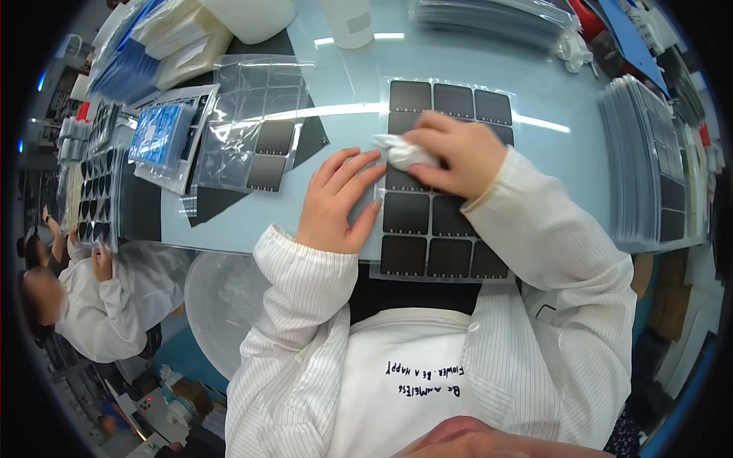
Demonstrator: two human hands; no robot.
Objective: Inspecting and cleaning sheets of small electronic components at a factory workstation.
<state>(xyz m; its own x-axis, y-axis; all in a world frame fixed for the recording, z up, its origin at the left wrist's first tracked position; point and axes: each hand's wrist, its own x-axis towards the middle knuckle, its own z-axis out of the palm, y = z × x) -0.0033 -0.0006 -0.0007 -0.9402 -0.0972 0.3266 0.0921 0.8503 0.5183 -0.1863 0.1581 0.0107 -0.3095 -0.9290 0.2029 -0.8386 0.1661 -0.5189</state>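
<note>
A clear sheet with rows of dark square pieces (405,214) lies in front of me on the pale glossy table, its near end reaching the table's edge. My right hand (462,153) is closed around a crumpled white wipe (405,151), which touches the sheet's upper left squares. Flat on the left margin of that sheet rests my left hand (340,200), fingers spread and holding nothing. Part of the sheet's right side is hidden under my right hand and sleeve.
To the left lies a clear pocketed sleeve (229,164) with two dark squares, beside a blue packet (159,133). Stacked sheets (630,175) stand at right. A white container (346,23) sits at the back. A translucent bin (221,305) and a co-worker (107,313) are left.
</note>
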